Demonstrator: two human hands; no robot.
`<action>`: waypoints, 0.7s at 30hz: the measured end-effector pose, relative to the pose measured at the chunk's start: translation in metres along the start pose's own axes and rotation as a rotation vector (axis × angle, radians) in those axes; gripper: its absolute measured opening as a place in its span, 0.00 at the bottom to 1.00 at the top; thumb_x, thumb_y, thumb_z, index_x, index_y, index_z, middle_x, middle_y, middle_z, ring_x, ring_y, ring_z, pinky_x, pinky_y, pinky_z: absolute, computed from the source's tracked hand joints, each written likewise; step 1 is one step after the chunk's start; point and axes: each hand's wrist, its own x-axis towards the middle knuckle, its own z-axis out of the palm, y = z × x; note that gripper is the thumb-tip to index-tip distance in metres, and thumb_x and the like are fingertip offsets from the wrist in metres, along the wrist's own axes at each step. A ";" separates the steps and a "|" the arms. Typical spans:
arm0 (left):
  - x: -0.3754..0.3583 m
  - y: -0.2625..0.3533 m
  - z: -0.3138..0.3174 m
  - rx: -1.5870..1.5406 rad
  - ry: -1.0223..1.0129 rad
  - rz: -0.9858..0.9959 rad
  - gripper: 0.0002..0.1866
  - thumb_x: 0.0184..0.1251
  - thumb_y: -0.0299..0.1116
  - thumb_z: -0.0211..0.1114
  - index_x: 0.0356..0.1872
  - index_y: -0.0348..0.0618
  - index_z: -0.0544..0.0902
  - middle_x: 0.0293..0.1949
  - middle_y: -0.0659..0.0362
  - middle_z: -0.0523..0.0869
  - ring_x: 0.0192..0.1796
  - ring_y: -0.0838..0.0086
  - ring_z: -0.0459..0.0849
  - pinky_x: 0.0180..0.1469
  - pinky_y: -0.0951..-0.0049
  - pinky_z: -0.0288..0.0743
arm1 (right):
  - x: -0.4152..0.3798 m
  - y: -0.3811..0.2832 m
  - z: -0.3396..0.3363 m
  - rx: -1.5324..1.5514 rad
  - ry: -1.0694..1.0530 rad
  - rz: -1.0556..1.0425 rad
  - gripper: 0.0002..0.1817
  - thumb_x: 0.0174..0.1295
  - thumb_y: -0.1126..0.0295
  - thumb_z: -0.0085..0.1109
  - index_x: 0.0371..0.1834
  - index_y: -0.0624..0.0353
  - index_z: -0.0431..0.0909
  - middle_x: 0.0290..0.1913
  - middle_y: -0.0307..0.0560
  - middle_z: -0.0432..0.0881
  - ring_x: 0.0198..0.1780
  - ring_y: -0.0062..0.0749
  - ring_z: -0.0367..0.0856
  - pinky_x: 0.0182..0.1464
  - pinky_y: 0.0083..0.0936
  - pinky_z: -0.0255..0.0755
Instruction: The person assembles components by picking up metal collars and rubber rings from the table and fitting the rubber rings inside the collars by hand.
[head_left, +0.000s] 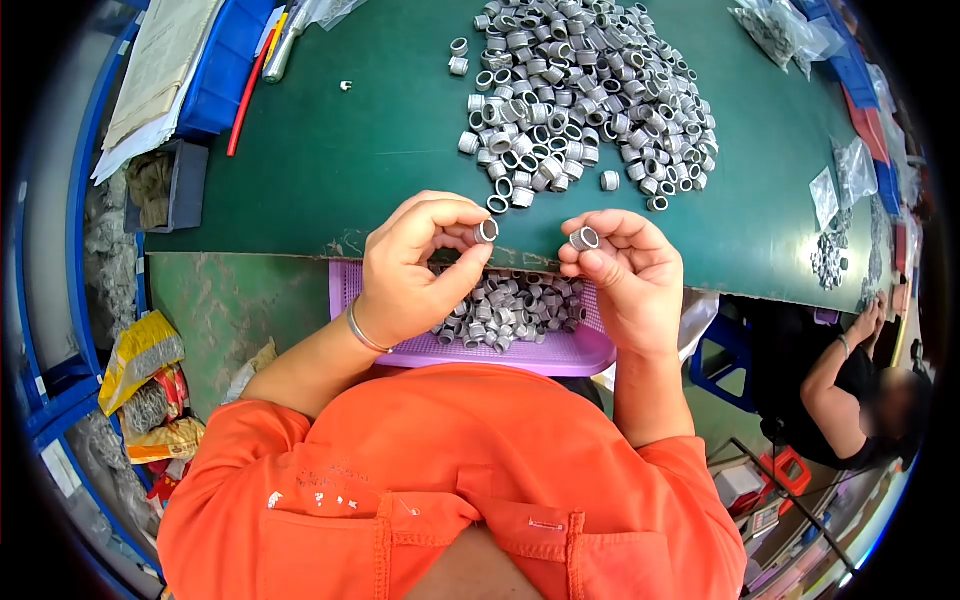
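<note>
One metal ring (pixel 486 232) is pinched in the left hand (pixel 412 268), a second ring (pixel 584 239) in the right hand (pixel 636 283) — fingertip grips, seemingly to expose their openings. Below both hands — presumably for easy reach — sits a purple basket (pixel 575 352); beyond, a ring pile (pixel 600 95).

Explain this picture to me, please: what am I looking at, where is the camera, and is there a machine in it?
There is no robot here. The one picture comes from a camera on a person's head, looking forward and down, so their orange clothing fills the bottom. The left hand holds a small metal ring between thumb and fingers; the right hand holds a similar one. On the green table lies a large heap of such rings, with a red stick-like item to the left. Below the table's near edge, a pinkish-purple basket holds more. At the right, another person is visible.
</note>
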 end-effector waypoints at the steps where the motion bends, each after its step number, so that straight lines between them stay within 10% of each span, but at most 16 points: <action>1: 0.000 0.000 0.000 0.009 0.003 0.005 0.15 0.53 0.11 0.61 0.43 0.32 0.75 0.44 0.54 0.76 0.42 0.77 0.80 0.44 0.79 0.77 | -0.001 0.000 0.001 -0.009 -0.006 -0.019 0.13 0.57 0.85 0.55 0.47 0.71 0.73 0.44 0.57 0.80 0.42 0.32 0.82 0.44 0.26 0.80; 6: -0.002 -0.001 -0.002 0.018 -0.027 0.005 0.15 0.53 0.11 0.61 0.43 0.32 0.75 0.43 0.54 0.76 0.42 0.77 0.80 0.44 0.79 0.78 | -0.005 0.001 0.006 -0.050 -0.020 -0.102 0.12 0.58 0.86 0.53 0.45 0.71 0.73 0.44 0.57 0.80 0.43 0.33 0.81 0.45 0.26 0.79; 13: -0.001 -0.001 -0.002 0.035 -0.032 0.030 0.15 0.52 0.12 0.62 0.42 0.31 0.75 0.43 0.54 0.77 0.41 0.77 0.80 0.43 0.79 0.78 | 0.014 0.001 0.001 -1.306 0.010 -0.740 0.12 0.49 0.85 0.56 0.38 0.64 0.78 0.38 0.51 0.77 0.40 0.45 0.76 0.42 0.30 0.72; 15: -0.002 -0.001 -0.001 0.025 -0.025 0.026 0.15 0.52 0.12 0.62 0.42 0.31 0.75 0.43 0.54 0.77 0.41 0.77 0.80 0.43 0.80 0.78 | 0.030 0.002 -0.001 -1.538 0.277 -0.759 0.14 0.50 0.83 0.59 0.42 0.63 0.77 0.36 0.50 0.74 0.37 0.47 0.74 0.39 0.33 0.71; 21: -0.001 -0.001 -0.003 0.029 -0.018 0.041 0.14 0.53 0.12 0.62 0.42 0.31 0.75 0.43 0.53 0.76 0.41 0.77 0.80 0.43 0.80 0.78 | 0.027 -0.004 -0.002 -1.352 0.142 -0.514 0.12 0.49 0.84 0.62 0.38 0.67 0.74 0.37 0.48 0.74 0.34 0.37 0.76 0.36 0.26 0.72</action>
